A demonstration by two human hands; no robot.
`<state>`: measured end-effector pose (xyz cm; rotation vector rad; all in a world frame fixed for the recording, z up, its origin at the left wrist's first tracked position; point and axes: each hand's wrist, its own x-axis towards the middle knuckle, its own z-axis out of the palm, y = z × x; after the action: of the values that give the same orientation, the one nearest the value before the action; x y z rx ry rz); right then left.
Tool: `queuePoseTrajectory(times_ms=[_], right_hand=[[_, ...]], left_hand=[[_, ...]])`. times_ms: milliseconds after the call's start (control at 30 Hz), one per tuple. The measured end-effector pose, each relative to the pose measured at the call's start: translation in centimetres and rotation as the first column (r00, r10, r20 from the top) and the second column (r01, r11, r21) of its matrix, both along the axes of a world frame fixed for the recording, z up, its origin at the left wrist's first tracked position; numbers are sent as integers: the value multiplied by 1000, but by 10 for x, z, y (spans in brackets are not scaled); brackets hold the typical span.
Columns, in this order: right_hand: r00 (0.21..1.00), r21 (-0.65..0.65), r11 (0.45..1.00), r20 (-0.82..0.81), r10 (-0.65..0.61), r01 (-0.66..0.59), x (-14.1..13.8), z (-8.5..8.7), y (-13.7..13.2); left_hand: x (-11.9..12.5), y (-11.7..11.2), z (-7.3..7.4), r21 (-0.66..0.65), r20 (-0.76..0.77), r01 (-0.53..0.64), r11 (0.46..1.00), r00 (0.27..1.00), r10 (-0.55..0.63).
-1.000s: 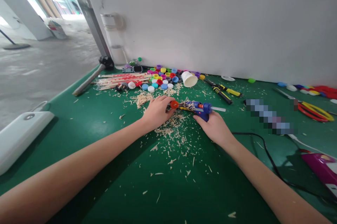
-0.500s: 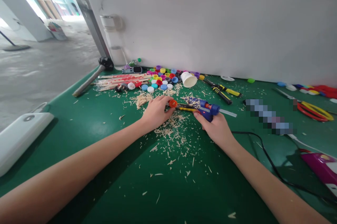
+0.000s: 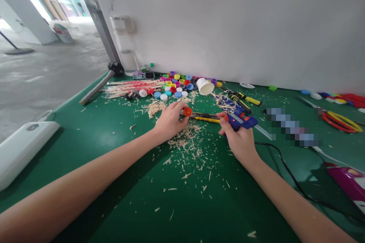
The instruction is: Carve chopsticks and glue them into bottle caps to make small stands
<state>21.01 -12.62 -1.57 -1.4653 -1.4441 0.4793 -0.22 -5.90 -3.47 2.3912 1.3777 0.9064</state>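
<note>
- Shavings point(image 3: 186, 142) litter our green table point(image 3: 114, 182).
- Our right hand point(image 3: 239, 140) is closed around the blue glue gun point(image 3: 238, 118).
- Our left hand point(image 3: 170, 120) is curled, its fingertips holding the orange cap point(image 3: 187, 112) on the table, touching the yellow knife point(image 3: 203, 116).
- Beyond: loose caps point(image 3: 175, 83) and a white cup point(image 3: 205, 86).

Head camera looks forward and down, close over the green table point(image 3: 85, 167).
</note>
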Motion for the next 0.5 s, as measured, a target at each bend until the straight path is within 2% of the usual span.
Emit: queuePoseTrajectory(times_ms=[67, 200, 300, 500], right_hand=[[998, -36, 998, 5, 59, -59, 1, -3, -1], [985, -193, 968, 34, 168, -159, 3, -11, 0], [980, -285, 947, 88, 179, -147, 3, -14, 2], [966, -335, 935, 182, 184, -115, 4, -12, 5]], left_hand=[[0, 0, 0, -4, -4, 2, 1000, 1000, -2], [0, 0, -1, 4, -1, 7, 1000, 1000, -7], [-1, 0, -2, 19, 12, 21, 1000, 1000, -21], [-2, 0, -1, 33, 25, 43, 999, 999, -44]])
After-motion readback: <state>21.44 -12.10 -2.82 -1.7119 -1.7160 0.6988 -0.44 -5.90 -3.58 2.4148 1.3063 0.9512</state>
